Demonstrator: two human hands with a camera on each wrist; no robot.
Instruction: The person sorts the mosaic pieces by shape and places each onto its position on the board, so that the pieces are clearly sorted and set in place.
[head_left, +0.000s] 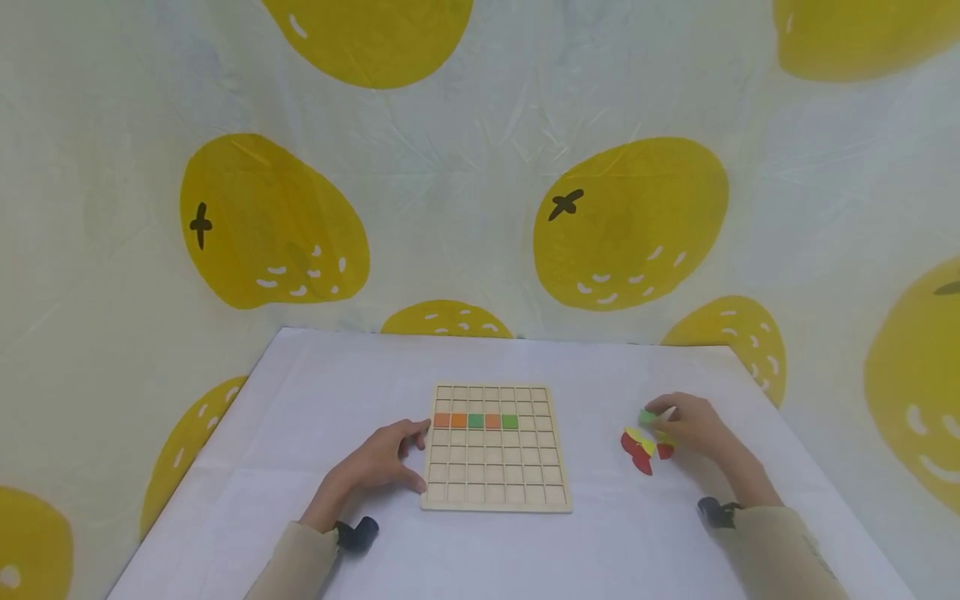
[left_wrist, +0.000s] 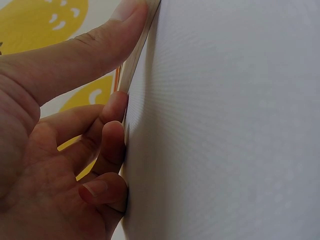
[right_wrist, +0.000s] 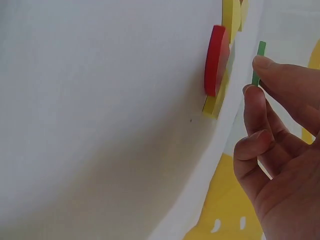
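Note:
A wooden grid board (head_left: 495,507) lies on the white table, with a row of orange and green square tiles (head_left: 476,421) in its third row. My left hand (head_left: 378,457) touches the board's left edge, thumb near the lower corner; in the left wrist view the hand (left_wrist: 65,130) has its thumb and a fingertip against the board's side (left_wrist: 131,65). My right hand (head_left: 693,425) pinches a green piece (head_left: 647,418) above the pieces on the right. In the right wrist view, the right hand (right_wrist: 285,125) holds the green piece (right_wrist: 261,49) between thumb and finger.
Red pieces (head_left: 637,454) and yellow pieces (head_left: 640,440) lie in a loose pile right of the board, partly overlapping. In the right wrist view a red piece (right_wrist: 216,62) rests on yellow ones. A fruit-patterned cloth (head_left: 450,208) hangs behind the table's back edge.

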